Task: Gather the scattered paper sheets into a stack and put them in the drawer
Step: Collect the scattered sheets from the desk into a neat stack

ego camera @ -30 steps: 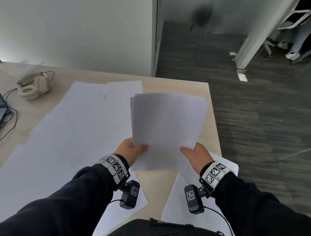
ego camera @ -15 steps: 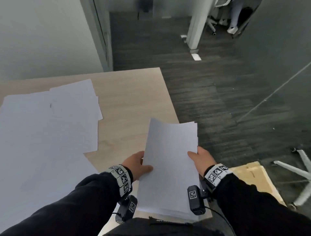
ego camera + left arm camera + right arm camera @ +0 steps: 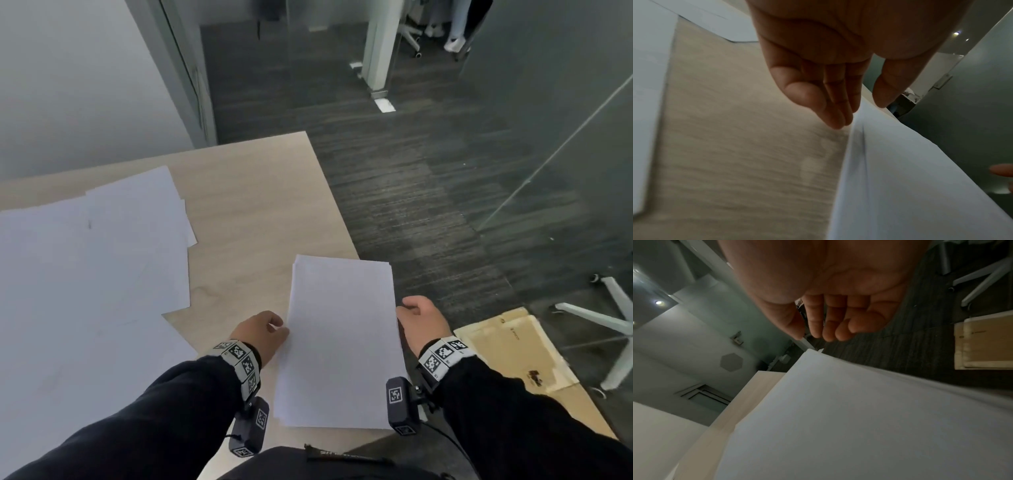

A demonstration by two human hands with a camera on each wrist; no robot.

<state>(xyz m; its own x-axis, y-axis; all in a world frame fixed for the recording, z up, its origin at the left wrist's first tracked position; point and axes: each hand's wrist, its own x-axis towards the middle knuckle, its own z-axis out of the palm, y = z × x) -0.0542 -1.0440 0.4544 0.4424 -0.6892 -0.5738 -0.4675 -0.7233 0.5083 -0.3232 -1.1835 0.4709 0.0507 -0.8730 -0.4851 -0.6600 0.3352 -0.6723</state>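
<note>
A squared stack of white sheets (image 3: 342, 342) lies flat on the front right corner of the light wooden table (image 3: 246, 205), its right side at or over the table edge. My left hand (image 3: 274, 329) is at the stack's left edge, fingers straight with the tips beside the paper (image 3: 900, 178) and the thumb above it, holding nothing. Just off the stack's right edge, my right hand (image 3: 407, 308) has relaxed fingers (image 3: 828, 324) clear of the paper's corner (image 3: 838, 402). More loose sheets (image 3: 85, 274) overlap on the left. An open light-wood drawer (image 3: 513, 349) sits low on the right.
Dark carpet (image 3: 428, 205) runs beyond the table's right edge. A white chair base (image 3: 609, 318) stands right of the drawer. A glass partition (image 3: 565, 120) rises at the right, a white wall (image 3: 68, 85) behind the table.
The stack, held up in both hands before, has come down flat onto the table corner. Both hands have let go and now sit at its side edges. The view has swung right.
</note>
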